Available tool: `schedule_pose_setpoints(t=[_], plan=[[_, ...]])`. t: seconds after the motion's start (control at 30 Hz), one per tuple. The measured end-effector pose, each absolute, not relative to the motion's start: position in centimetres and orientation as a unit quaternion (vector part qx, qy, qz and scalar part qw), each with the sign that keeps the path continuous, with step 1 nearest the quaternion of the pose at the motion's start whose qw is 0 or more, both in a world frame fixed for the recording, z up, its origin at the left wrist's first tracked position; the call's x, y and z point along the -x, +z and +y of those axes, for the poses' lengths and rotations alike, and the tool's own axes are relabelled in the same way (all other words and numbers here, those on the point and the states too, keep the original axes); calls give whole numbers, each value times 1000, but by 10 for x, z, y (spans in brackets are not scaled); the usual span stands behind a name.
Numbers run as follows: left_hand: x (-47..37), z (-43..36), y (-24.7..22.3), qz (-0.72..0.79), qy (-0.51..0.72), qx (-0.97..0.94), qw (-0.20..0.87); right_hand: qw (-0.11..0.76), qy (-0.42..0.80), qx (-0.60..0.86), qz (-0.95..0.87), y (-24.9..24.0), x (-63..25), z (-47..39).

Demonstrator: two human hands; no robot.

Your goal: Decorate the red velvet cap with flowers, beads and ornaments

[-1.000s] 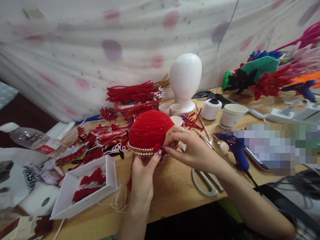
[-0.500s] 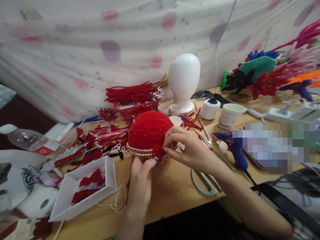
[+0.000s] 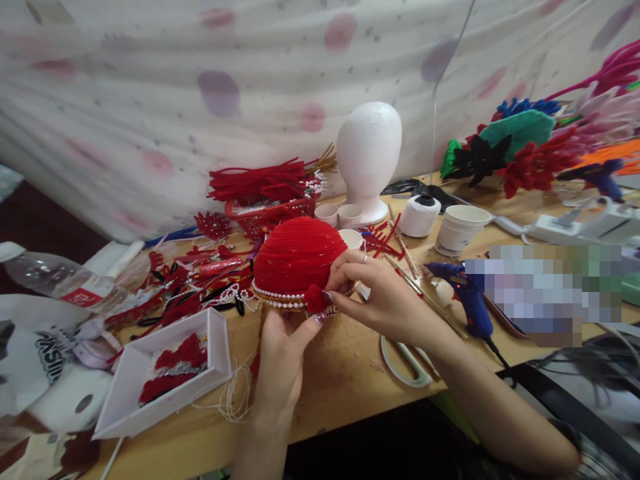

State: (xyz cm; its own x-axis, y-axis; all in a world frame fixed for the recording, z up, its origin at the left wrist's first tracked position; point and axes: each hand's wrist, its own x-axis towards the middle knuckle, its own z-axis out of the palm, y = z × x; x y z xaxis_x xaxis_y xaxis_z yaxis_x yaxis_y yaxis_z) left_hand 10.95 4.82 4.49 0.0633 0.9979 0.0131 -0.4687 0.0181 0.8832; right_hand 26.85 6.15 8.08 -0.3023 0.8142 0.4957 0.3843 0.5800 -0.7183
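Observation:
A domed red cap (image 3: 299, 257), ribbed and edged with white beads and gold trim (image 3: 277, 299), is held up above the table. At its front edge sits a small red flower (image 3: 315, 299), pinched between the thumb and fingers of my right hand (image 3: 361, 288), which comes in from the right. My left hand (image 3: 285, 347) grips the cap's lower rim from beneath, its thumb along the edge just below the flower. The left fingers are mostly hidden under the cap.
A white box (image 3: 165, 373) with red pieces lies at left. Behind the cap stand a red basket (image 3: 273, 217), a white foam head (image 3: 370, 157) and a thread cone (image 3: 421, 215). At right are a blue glue gun (image 3: 473, 303), a paper cup (image 3: 460, 230) and scissors (image 3: 405, 363).
Both hands stay on the cap in nearly the same pose. My left thumb has shifted slightly right along the rim below the flower.

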Motion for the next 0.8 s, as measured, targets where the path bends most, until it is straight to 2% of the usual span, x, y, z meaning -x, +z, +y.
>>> schedule_pose_setpoints(t=[0.8], plan=[[-116, 47, 48, 320, 618, -353, 625, 457, 213, 396, -767, 77, -274, 60]])
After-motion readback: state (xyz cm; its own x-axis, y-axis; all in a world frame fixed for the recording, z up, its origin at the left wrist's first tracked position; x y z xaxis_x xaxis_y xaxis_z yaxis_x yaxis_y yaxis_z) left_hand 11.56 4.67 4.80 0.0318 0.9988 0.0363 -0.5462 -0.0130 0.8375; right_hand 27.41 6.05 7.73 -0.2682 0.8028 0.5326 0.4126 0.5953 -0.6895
